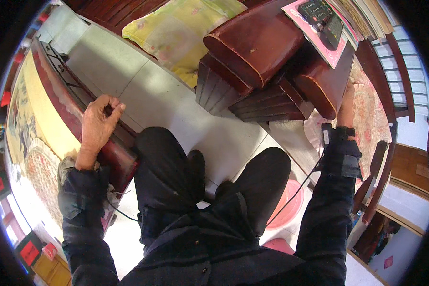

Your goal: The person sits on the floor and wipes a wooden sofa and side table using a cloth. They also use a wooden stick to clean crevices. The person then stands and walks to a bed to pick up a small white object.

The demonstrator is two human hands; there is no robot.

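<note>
My left hand (pixel 102 123) is above the dark red wooden edge of a table (pixel 127 157) on the left. Its fingers are loosely curled, the thumb tip a little apart from them, and nothing shows between them. My right hand (pixel 346 103) reaches past the rounded end of a dark wooden armrest (pixel 320 87). Only its wrist and the back part show; the fingers are hidden behind the wood. A floral quilted seat cover (pixel 370 118) lies beside that wrist. Both wrists wear dark straps with cables.
Another broad wooden armrest (pixel 254 43) and a yellow floral cushion (pixel 175 35) are ahead. A pink booklet (pixel 334 59) carries a black remote control (pixel 332 32) beside stacked books (pixel 361 18). A pink basin (pixel 289 203) stands on the tiled floor (pixel 128 82) by my right leg.
</note>
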